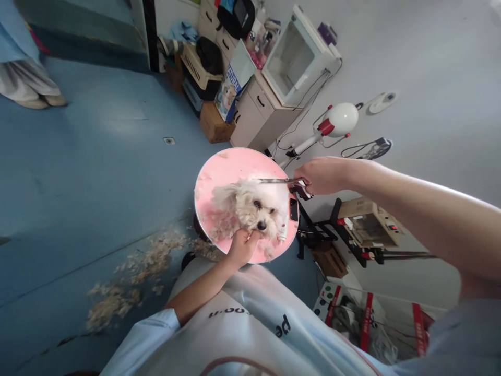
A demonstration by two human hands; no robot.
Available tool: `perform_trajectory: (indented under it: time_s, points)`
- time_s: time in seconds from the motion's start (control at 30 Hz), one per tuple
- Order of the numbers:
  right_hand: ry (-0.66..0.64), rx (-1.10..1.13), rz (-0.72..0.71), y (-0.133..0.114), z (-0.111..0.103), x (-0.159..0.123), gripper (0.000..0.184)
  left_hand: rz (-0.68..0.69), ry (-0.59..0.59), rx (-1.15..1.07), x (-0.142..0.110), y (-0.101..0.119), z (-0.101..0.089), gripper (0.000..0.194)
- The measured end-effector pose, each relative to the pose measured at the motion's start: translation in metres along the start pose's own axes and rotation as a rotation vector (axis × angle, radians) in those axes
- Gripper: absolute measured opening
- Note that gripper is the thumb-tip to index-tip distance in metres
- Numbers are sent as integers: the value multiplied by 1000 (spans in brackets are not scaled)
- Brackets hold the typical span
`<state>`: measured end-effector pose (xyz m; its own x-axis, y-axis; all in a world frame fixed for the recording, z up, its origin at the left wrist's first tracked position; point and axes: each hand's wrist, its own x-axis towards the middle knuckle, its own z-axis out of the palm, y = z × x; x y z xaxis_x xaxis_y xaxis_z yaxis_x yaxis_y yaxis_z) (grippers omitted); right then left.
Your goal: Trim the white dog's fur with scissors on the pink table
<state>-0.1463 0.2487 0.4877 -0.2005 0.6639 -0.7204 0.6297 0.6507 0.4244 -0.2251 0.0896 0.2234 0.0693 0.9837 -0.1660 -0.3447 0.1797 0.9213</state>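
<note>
A fluffy white dog (242, 201) is on a round pink table (219, 166), its face turned up toward me. My left hand (242, 246) is closed on the fur under its chin, thumb and fingers pinched just below the mouth. In my right hand (319, 176) is a pair of scissors (274, 181), fingers in the handles, the long blades lying level across the top of the dog's head. The blades look close together. A dark phone-like object (293, 209) sits at the table's right edge, and loose fur is scattered on the surface.
Clumps of cut fur (148, 261) lie on the blue floor at left. Beyond the table stand a cabinet (256, 112), a cardboard box (215, 122) and a pet carrier (201, 68). A white lamp-like device (340, 119) is at right. Another person's legs (27, 81) show at far left.
</note>
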Motion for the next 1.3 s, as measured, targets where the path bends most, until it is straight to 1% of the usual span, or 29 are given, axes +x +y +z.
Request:
perform_trajectory:
  time_s: [0.07, 0.2, 0.27, 0.33, 0.43, 0.57, 0.67, 0.73, 0.83, 0.93, 1.07, 1.17, 1.3]
  points:
    - [46, -65, 36, -9, 0, -6, 36, 6, -25, 22, 0, -1, 2, 42]
    - [122, -193, 51, -30, 1, -22, 37, 50, -71, 28, 0, 1, 5, 39]
    - [151, -255, 51, -40, 2, -26, 31, 64, -82, 38, 0, 3, 6, 40]
    - [151, -260, 58, -45, 3, -27, 26, 52, -93, 44, -1, 4, 8, 41]
    - [134, -210, 59, -48, 2, -25, 26, 19, -99, 43, -3, 3, 9, 43]
    - [162, -225, 29, -51, -1, -19, 24, 22, -100, 50, -6, 2, 10, 43]
    - [95, -210, 26, -56, -8, -15, 20, 20, -105, 65, -8, 0, 10, 42]
    - [47, -197, 39, -60, -13, -15, 21, 27, -113, 70, -9, -2, 10, 40]
    - [66, -204, 38, -65, -17, -12, 22, 44, -122, 90, -9, -3, 9, 39]
    - [75, -205, 10, -65, -16, -6, 22, 33, -124, 112, -10, -3, 9, 39]
    - [15, -156, -13, -61, -16, -4, 16, 23, -130, 76, -11, -1, 8, 37]
    - [39, -179, -4, -65, -14, -3, 19, 37, -132, 58, -11, 0, 8, 36]
    - [59, -209, -5, -72, -5, 3, 18, 50, -120, 93, -11, -2, 9, 36]
